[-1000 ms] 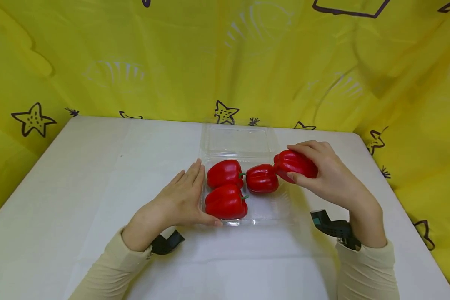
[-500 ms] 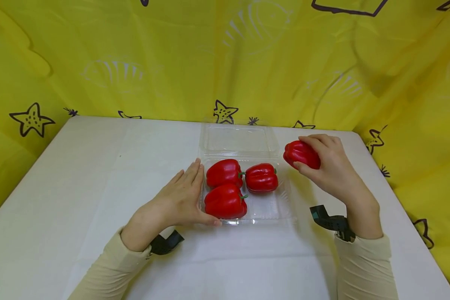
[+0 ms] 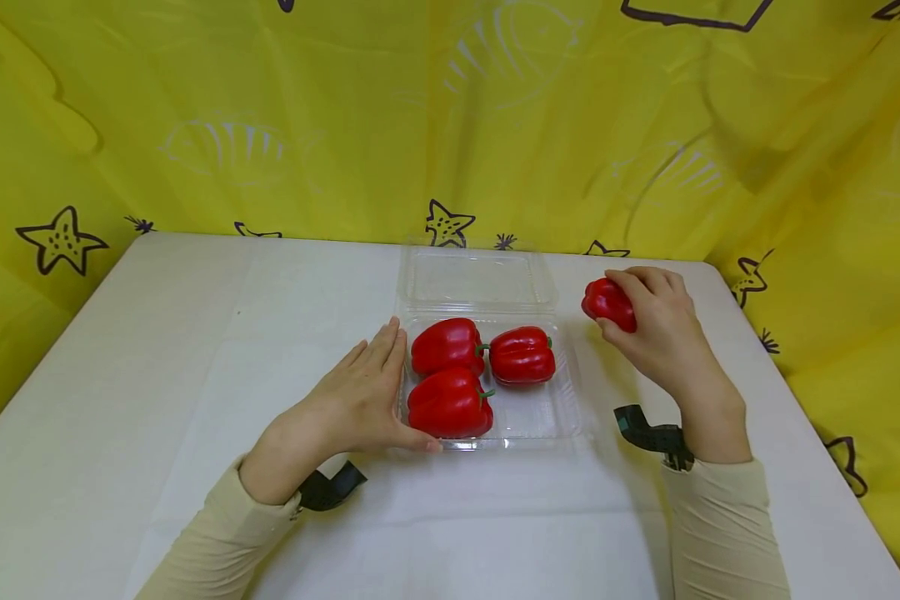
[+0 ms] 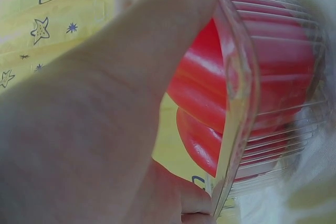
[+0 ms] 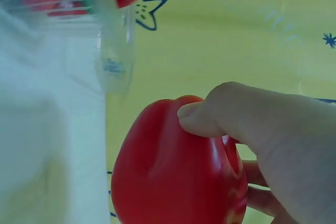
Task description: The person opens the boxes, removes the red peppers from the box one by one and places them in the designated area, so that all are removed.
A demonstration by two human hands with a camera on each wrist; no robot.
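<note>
Three red bell peppers sit in a clear plastic clamshell box (image 3: 532,417): a back-left pepper (image 3: 446,346), a front-left pepper (image 3: 450,404) and a right-hand pepper (image 3: 522,356). My left hand (image 3: 348,404) rests along the box's left side, fingers straight, thumb at its front edge. In the left wrist view the ribbed box wall (image 4: 278,72) shows close by, with red behind it. To the right of the box, my right hand (image 3: 663,333) grips another red bell pepper (image 3: 609,303) above the table. In the right wrist view the thumb lies over that pepper (image 5: 173,161).
The box's hinged lid (image 3: 480,277) lies folded back toward the rear of the white table (image 3: 307,292). A yellow curtain (image 3: 345,125) with sea-creature drawings hangs behind and at both sides. A black wrist mount (image 3: 648,429) sticks out from the right wrist.
My right hand has carried the held pepper right and back, away from the pepper at the box's right, and turned it. The left hand and the box stay in place.
</note>
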